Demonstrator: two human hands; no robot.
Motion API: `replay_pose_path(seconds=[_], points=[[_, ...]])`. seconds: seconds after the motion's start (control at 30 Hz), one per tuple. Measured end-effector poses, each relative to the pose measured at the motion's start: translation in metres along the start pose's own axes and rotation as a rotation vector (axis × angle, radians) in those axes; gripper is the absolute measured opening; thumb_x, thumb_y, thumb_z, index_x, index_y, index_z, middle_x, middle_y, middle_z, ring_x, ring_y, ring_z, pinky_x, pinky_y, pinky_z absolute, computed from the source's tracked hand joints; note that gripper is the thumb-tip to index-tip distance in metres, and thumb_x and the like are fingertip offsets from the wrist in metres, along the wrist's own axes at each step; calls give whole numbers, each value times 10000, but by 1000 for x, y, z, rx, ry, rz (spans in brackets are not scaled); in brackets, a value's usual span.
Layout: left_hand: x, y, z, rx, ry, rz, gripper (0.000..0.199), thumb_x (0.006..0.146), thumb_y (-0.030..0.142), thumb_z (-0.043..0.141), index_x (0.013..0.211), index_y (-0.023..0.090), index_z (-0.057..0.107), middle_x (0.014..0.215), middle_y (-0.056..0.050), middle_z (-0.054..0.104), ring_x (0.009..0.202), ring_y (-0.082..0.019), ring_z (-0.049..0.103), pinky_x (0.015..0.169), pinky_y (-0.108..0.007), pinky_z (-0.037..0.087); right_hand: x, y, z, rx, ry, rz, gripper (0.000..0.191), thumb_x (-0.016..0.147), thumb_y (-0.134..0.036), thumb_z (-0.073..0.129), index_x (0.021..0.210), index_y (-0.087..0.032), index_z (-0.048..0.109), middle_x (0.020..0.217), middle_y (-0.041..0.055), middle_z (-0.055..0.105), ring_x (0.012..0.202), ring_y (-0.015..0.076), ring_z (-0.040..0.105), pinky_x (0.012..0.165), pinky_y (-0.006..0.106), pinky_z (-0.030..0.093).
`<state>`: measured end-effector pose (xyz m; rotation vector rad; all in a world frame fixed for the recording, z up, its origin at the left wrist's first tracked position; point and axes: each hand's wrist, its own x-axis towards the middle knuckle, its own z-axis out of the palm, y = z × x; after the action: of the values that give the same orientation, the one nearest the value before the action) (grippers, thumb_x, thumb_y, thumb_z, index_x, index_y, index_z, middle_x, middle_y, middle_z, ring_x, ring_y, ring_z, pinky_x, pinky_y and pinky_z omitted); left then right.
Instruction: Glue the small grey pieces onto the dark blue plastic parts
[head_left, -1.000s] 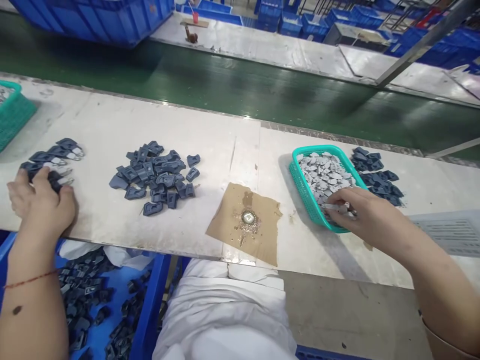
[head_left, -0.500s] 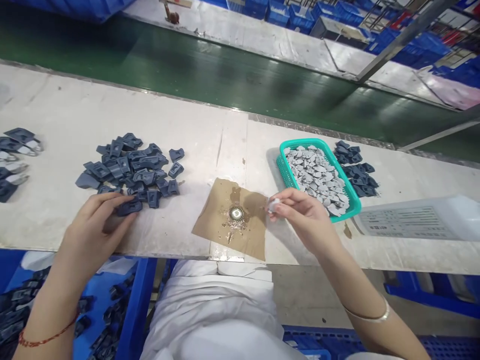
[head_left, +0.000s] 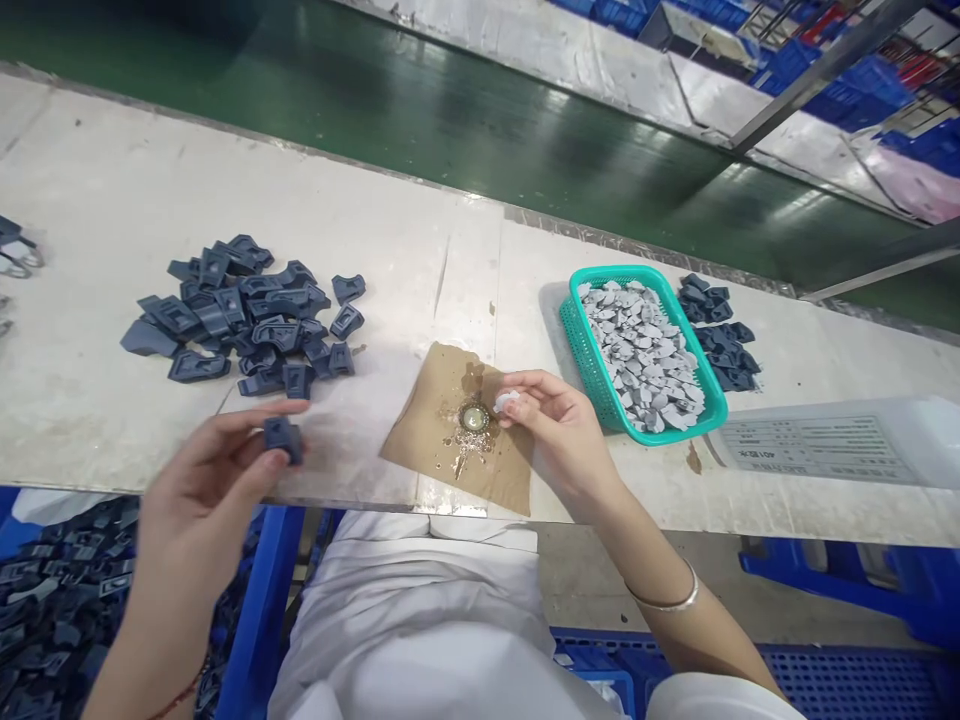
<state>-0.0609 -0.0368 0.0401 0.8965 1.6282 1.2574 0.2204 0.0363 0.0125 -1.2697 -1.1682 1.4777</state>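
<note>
My left hand [head_left: 217,480] pinches a dark blue-grey plastic part [head_left: 283,440] between thumb and fingers, above the front of the table. Behind it lies a loose pile of similar dark parts [head_left: 240,310]. In the fingertips of my right hand [head_left: 559,425] is a small light-grey plastic piece [head_left: 506,401]. That piece is just right of a small round metal cap [head_left: 474,418] with liquid in it. The cap sits on a brown sheet of paper [head_left: 420,430] with wet spots around it.
A green basket [head_left: 716,415] full of light-grey pieces stands on the right, with more dark parts [head_left: 724,345] behind it. A white bottle [head_left: 847,440] lies right of the basket. Beyond the table [head_left: 405,250] runs a green conveyor belt [head_left: 450,140]. Below left, a blue bin holds many dark parts [head_left: 67,580].
My left hand has lifted a dark part away from the pile, toward me. My right hand has moved left with the light-grey piece, close to the metal cap. The view has shifted slightly.
</note>
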Motion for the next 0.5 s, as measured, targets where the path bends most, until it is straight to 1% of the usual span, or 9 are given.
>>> replay_pose_path(seconds=[0.03,0.1,0.17,0.23,0.3,0.4,0.5], points=[[-3,-1,7,-48,-66,-26,188,846,352,742,970,224,680,1165,-54,721,882,-193,674,756,-291,591,-1,2,1,-22,8,-15,287,752,-406,842,898,-204,700,765,5,682,680,140,632,664,289,552],[-6,-5,21,-114,-192,-60,156,885,320,705,1003,222,675,1097,-64,734,877,-183,673,779,-288,592,-3,4,2,-87,26,-68,215,779,-358,830,867,-202,713,829,21,705,710,144,638,674,293,545],[-7,-11,33,-123,-303,-53,165,903,309,690,1048,230,692,1063,-65,734,879,-179,678,810,-298,594,-3,4,3,-204,24,-155,154,808,-326,812,830,-202,723,867,30,709,726,148,633,659,292,523],[-7,-17,42,-92,-386,-19,180,912,317,685,1074,246,714,1079,-62,727,904,-179,681,827,-297,591,-3,3,3,-361,-6,-241,121,846,-321,783,840,-208,740,870,38,715,753,164,635,656,301,506],[-7,-21,50,-68,-447,12,189,925,318,671,1098,265,725,1135,-58,713,957,-180,680,859,-295,582,-2,2,4,-507,-43,-304,116,887,-323,748,867,-209,749,874,49,733,779,182,646,671,315,504],[-6,-21,58,-64,-503,36,197,943,304,650,1124,273,719,1211,-57,691,1066,-193,668,944,-313,559,0,0,6,-651,-103,-367,125,937,-317,697,903,-205,741,896,60,754,798,192,667,697,324,511],[-6,-19,62,-71,-549,51,194,959,299,633,1136,269,706,1209,-55,680,1078,-189,659,942,-306,553,1,0,7,-737,-171,-433,130,972,-301,652,914,-205,719,902,56,755,814,188,675,716,315,518]])
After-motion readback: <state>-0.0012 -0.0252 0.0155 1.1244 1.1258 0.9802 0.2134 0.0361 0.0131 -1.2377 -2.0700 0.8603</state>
